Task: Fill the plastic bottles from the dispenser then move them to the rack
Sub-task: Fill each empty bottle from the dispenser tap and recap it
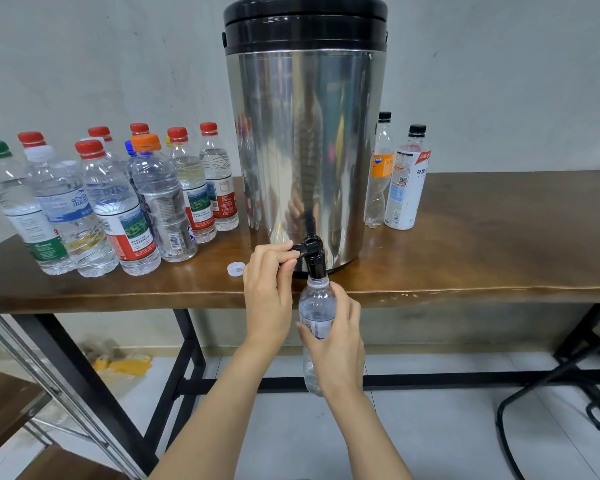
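Left hand (267, 282) pinches black tap lever (300, 250) on steel dispenser (305, 143). Right hand (336, 344) wraps uncapped clear plastic bottle (316, 306), mouth under spout, below table (465, 237) edge. Thin walls likely buckle; grip mid-body gently, weight growing.

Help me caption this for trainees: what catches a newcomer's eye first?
The tall steel dispenser with its black lid dominates the wooden table. Under its spout the right hand holds a clear bottle while the left hand pinches the tap lever. Capped bottles crowd the table's left end.
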A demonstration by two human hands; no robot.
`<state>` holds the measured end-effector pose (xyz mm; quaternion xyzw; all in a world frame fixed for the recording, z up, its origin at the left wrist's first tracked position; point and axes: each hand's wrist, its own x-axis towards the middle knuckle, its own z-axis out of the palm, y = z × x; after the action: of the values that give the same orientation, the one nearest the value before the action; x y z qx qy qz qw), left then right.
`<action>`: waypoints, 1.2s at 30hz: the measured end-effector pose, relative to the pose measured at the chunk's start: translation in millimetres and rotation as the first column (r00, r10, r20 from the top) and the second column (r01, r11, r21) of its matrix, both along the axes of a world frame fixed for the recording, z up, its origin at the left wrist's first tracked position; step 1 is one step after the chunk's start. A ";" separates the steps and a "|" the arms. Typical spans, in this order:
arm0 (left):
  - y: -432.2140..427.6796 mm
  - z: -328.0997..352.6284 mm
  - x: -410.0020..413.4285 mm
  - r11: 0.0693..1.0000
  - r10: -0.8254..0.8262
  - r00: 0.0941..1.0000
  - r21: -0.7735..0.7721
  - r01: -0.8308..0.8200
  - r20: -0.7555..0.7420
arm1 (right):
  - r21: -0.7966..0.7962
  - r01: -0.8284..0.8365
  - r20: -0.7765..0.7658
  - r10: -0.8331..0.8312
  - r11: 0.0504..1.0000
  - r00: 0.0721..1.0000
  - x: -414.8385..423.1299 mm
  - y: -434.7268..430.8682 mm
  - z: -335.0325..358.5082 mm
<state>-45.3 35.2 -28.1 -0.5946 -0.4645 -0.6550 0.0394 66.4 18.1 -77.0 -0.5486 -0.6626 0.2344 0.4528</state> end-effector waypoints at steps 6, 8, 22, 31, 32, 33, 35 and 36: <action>-0.9 -0.3 0.6 1.000 -0.005 1.000 0.005 0.005 0.005 | -0.003 -0.002 -0.015 0.002 1.000 1.000 0.8 -0.4 0.4; -0.5 -0.9 0.6 1.000 -0.007 1.000 0.004 0.006 0.008 | -0.004 -0.005 -0.020 0.005 1.000 1.000 0.9 -0.5 0.2; -0.2 -2.6 0.8 1.000 -0.018 1.000 0.002 0.018 0.023 | -0.016 -0.015 -0.049 0.014 1.000 0.999 1.2 -1.6 1.6; 0.8 -3.1 0.4 1.000 -0.014 1.000 0.010 0.014 0.020 | -0.017 -0.009 -0.047 0.008 1.000 0.999 0.4 -1.2 1.4; 0.5 -2.9 0.6 1.000 -0.014 1.000 0.010 0.014 0.021 | -0.018 -0.009 -0.048 0.008 1.000 0.999 0.3 -1.3 1.6; 0.4 -2.9 0.9 1.000 -0.014 1.000 0.011 0.013 0.021 | -0.018 -0.008 -0.049 0.007 1.000 0.999 0.2 -1.1 1.6; 0.0 -2.4 1.1 1.000 -0.014 1.000 0.014 0.014 0.018 | -0.017 -0.008 -0.052 0.007 1.000 0.999 0.2 -1.1 1.6; -0.1 -2.4 1.0 1.000 -0.014 1.000 0.016 0.014 0.017 | -0.016 -0.007 -0.054 0.006 1.000 0.999 0.2 -1.2 1.6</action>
<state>-44.3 35.1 -30.4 -0.5920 -0.4556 -0.6639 0.0355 66.5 17.0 -75.3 -0.5437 -0.6500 0.2561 0.4651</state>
